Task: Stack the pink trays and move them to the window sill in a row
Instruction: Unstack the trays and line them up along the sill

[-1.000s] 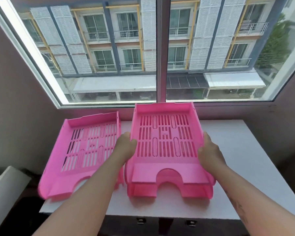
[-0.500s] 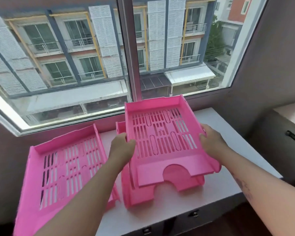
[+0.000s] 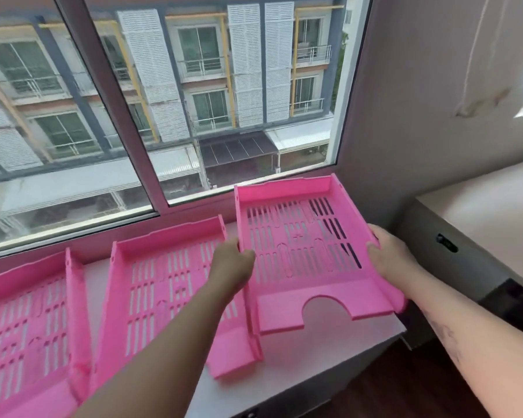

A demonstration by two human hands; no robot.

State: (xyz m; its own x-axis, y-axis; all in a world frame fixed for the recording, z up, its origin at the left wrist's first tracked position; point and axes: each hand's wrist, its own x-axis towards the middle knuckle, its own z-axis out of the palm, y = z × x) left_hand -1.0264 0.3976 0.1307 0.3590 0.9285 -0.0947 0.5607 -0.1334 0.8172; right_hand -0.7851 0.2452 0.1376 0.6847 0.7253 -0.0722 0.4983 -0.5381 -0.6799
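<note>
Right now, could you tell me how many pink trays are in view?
3: the left tray cut off by the frame edge, the middle tray on the white surface, the right tray held in both hands.

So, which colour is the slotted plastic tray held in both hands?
Pink tray, head view.

We find no legible text, label, brand, number or sign anywhere in this view.
</note>
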